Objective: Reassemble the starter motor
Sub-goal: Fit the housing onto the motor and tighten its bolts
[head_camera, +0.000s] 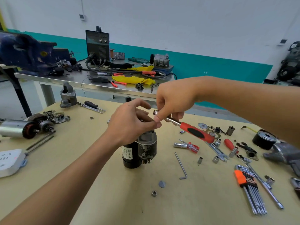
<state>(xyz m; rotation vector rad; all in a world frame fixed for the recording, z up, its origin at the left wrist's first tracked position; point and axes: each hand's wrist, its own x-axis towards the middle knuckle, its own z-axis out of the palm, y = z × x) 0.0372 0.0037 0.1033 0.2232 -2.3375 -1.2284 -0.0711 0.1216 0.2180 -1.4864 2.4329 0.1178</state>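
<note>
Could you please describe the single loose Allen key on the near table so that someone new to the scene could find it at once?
Start at the starter motor standing upright in the middle of the tan table. Just to its right, lying flat and alone, is the Allen key, a thin grey L-shaped rod. Unlike the hex key set further right, it has no orange holder.

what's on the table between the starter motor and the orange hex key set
In the head view, a lone L-shaped hex key lies on the bare table between the starter motor and the hex key set.
</note>
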